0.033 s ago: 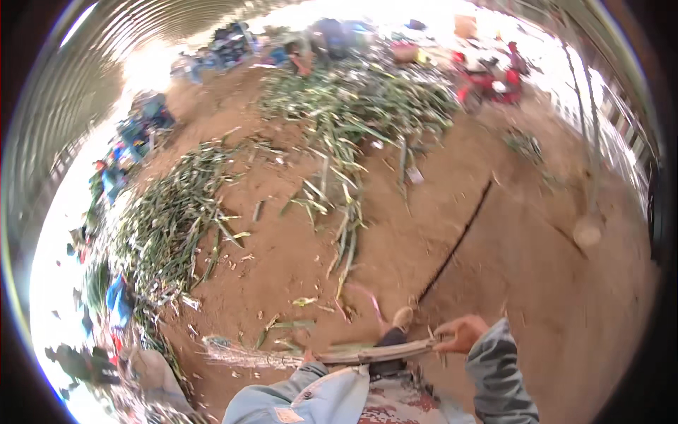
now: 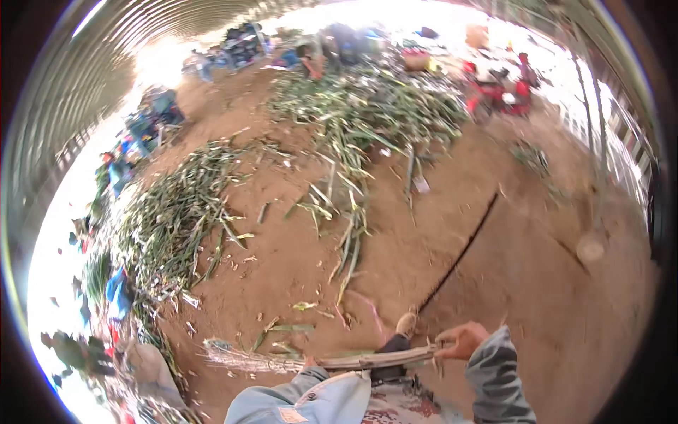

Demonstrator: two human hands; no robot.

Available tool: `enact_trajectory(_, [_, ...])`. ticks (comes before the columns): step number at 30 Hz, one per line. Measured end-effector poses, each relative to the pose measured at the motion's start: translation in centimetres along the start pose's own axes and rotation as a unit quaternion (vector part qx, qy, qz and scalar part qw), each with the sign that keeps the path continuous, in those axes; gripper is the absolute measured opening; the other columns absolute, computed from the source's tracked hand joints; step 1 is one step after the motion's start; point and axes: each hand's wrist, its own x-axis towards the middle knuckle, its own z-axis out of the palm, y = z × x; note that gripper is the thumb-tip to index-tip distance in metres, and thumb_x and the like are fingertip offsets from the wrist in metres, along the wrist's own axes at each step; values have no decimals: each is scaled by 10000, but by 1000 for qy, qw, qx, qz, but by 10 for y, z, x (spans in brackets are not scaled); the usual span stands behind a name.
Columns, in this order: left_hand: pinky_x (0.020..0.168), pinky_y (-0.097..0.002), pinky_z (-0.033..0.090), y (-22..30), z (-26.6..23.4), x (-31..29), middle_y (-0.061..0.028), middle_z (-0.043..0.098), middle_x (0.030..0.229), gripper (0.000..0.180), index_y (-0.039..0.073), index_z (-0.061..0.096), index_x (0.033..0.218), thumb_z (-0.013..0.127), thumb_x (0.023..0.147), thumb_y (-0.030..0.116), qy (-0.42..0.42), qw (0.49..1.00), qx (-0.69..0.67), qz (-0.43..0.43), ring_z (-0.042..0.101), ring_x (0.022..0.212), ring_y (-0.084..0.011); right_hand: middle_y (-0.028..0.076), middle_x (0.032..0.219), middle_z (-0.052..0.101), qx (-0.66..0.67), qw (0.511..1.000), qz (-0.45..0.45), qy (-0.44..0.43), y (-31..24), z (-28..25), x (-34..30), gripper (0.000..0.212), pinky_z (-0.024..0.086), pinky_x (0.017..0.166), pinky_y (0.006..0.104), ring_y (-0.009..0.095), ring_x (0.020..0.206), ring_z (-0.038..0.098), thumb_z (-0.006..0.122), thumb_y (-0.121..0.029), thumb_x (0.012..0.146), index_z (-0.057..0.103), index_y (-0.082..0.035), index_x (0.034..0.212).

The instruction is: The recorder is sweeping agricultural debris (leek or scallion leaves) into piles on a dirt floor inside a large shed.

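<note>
A straw broom [image 2: 374, 359] lies level across the front of my body, its pale frayed bristles [image 2: 244, 357] toward the left. My right hand [image 2: 464, 340] is closed round the handle end, thumb and fingers bent over it. Near where the bristles begin, my left hand [image 2: 310, 362] grips the broom; only a small part of it shows beyond the sleeve. One shoe [image 2: 407, 323] shows just beyond the handle. Green leaf scraps [image 2: 289, 328] lie on the brown dirt floor close to the bristles.
Long green leafy stalks lie in a pile [image 2: 169, 212] on the left and a larger heap [image 2: 374, 106] farther off, where a person [image 2: 311, 63] crouches. A red motorbike [image 2: 501, 92] stands far right. A dark thin strip [image 2: 462, 251] crosses the floor; a pole [image 2: 599, 162] rises at right.
The whole scene has shifted slightly right and down in the picture. Both hands keep their hold on the broom, which has hardly moved.
</note>
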Motion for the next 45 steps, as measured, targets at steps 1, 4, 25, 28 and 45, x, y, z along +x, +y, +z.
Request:
enact_trajectory(1, [869,-437,555,-8,21,4,-145,672,1057,415,91,614,1204,583,943,412,10,1000,-3,-8,650,951,-308,160,1026,744,-3,1000,9,-13,6,-21,9,503,543,887,400,337,955,708,795,-497,767,763,-164,1142])
enact_trajectory(4, [842,-448,558,-31,74,16,-139,671,1012,389,95,615,1147,590,935,421,44,998,-8,-32,653,913,-307,152,1000,751,-9,998,43,-38,31,-78,46,470,545,879,396,323,933,715,794,-483,765,776,-175,1119])
enact_trajectory(25, [755,-427,556,-36,670,155,-142,714,936,468,12,692,991,663,884,467,5,998,-45,-38,677,800,-274,150,848,731,-63,992,37,106,302,-463,193,370,553,734,413,332,786,702,808,-335,760,760,-84,1028])
enact_trajectory(28, [781,-415,556,-34,746,213,-142,714,953,463,8,691,983,669,889,460,184,919,257,233,679,818,-271,146,841,729,-70,988,7,135,343,-531,212,360,556,724,411,325,776,703,807,-324,759,759,-82,1021])
enact_trajectory(45, [753,-411,504,27,1287,364,-162,668,830,466,41,694,946,599,908,495,-35,965,218,142,640,796,-289,158,824,718,-85,955,94,267,535,-845,436,317,557,687,410,320,750,706,815,-249,723,764,-82,987])
